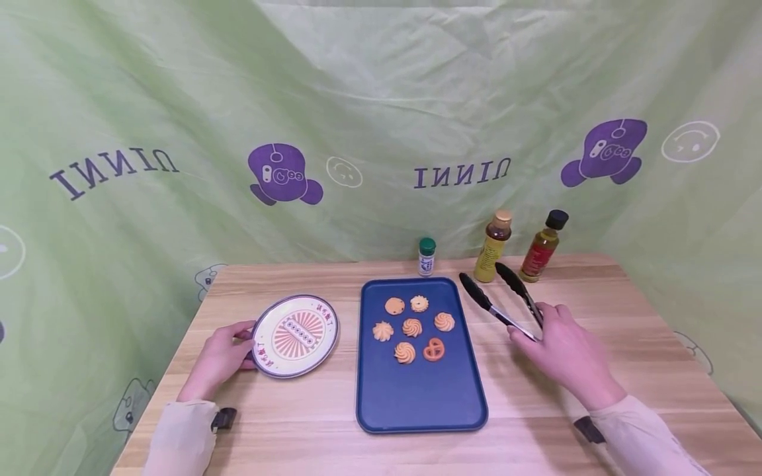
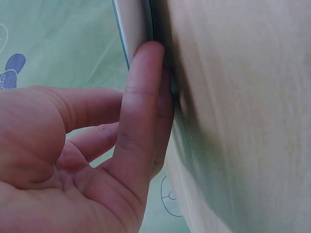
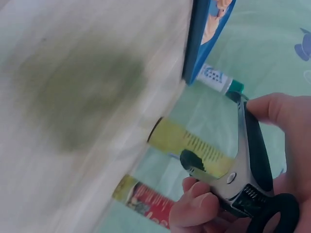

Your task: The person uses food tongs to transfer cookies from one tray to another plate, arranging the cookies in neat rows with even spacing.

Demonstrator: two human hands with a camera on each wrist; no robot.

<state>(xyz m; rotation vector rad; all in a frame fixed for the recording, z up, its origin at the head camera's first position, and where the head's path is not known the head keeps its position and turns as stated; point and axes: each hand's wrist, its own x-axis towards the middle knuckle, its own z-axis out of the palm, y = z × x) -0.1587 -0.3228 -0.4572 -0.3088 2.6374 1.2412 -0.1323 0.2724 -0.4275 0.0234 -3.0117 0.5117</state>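
My left hand [image 1: 217, 360] pinches the left rim of a round white plate [image 1: 297, 336] with a blue edge and a red ray print. In the left wrist view, the fingers [image 2: 138, 111] reach the plate's edge [image 2: 133, 29], close over the wooden surface. A pair of metal tongs [image 1: 476, 293] with black tips is gripped by my right hand [image 1: 568, 354], its two arms spread apart between thumb and fingers. Those tips point away, right of a blue tray [image 1: 423, 400]. On the tray lie several swirled cookies [image 1: 405, 352] and a pretzel-shaped one [image 1: 434, 350].
Behind the tray stands a small green-capped shaker [image 1: 426, 258]. Farther right are a yellow-labelled bottle [image 1: 489, 254] and a red-labelled, black-capped bottle [image 1: 538, 254], just beyond the tongs. A green printed curtain [image 1: 369, 99] hangs behind the wooden table [image 1: 286, 423].
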